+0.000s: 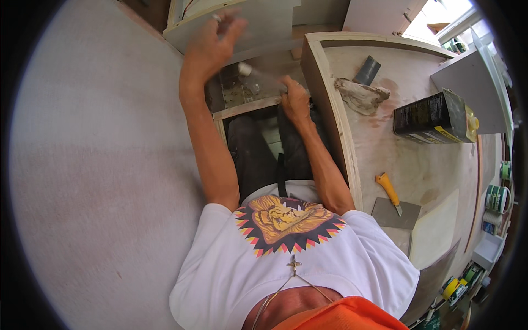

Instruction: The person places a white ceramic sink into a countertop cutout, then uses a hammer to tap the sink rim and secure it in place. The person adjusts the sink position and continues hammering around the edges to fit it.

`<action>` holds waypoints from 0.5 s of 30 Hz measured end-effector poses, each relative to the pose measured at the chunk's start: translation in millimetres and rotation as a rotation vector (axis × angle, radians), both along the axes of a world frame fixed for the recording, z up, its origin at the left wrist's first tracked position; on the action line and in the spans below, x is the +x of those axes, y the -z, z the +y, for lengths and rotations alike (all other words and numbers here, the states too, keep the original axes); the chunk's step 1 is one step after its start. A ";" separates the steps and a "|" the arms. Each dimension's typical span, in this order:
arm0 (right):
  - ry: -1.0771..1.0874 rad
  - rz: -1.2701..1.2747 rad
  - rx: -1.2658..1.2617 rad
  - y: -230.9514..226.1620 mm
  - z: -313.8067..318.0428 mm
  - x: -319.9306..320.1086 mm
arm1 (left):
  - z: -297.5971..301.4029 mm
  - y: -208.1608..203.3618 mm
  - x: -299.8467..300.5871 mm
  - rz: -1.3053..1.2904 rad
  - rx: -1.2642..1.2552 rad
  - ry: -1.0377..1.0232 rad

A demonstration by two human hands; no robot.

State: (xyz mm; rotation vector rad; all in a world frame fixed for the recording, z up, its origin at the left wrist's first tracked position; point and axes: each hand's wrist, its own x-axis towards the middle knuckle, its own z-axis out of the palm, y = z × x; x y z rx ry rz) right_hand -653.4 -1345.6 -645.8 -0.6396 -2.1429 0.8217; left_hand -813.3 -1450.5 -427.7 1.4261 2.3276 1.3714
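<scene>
My left hand is raised at the upper left, in front of a pale cabinet panel. Motion smears its fingers, and whether they hold anything I cannot tell. Lower and to the right, my right hand is closed above my right knee, beside a wooden cabinet edge. A blurred thin streak runs leftward from its fingers toward a small whitish piece; what the fingers grip is too blurred to name. Beneath that piece, something clear and bottle-like shows faintly.
On the wooden surface at right lie a dark grey block, a crumpled stained rag, a black metal can with a yellow cap, and a yellow utility knife on a grey sheet. A large pale panel borders my left side.
</scene>
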 end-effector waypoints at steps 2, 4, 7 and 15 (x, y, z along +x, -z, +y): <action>0.055 0.034 -0.078 -3.6 8.3 -3.5 | 28.4 -7.3 -30.5 0.013 0.092 -0.004; 0.110 -0.002 -0.245 -13.8 14.0 -5.6 | 58.2 -7.2 -59.1 0.077 0.095 -0.061; 0.133 0.008 -0.455 -8.3 21.8 -12.8 | 103.7 25.8 -103.1 0.338 0.403 -0.145; 0.200 -0.015 -0.377 66.2 63.9 -57.1 | 144.7 67.2 -158.3 0.517 0.366 -0.298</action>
